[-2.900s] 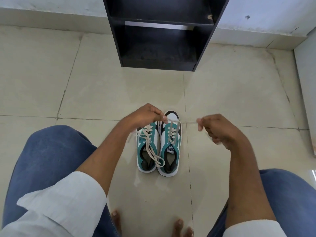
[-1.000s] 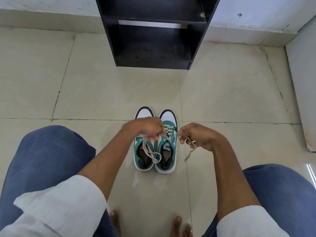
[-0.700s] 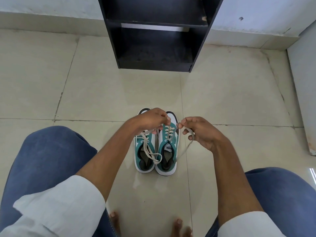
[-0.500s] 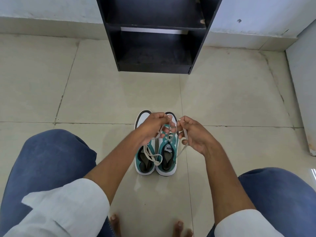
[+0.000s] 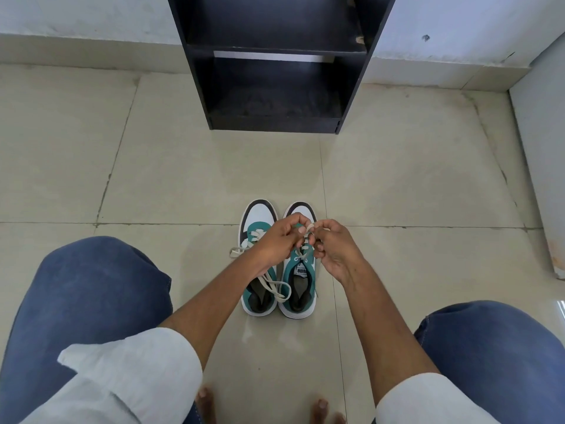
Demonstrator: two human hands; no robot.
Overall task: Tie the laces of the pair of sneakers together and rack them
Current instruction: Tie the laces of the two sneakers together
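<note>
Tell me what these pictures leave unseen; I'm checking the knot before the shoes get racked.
Head view only:
- The knot, if any: the left hand and right hand close over the laces above the right sneaker.
- The left sneaker: the left forearm hides its middle eyelets.
- The black rack: the frame's top edge cuts off its upper shelves.

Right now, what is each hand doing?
Left hand: closed, pinching a lace over the sneakers.
Right hand: closed, pinching the lace too.
</note>
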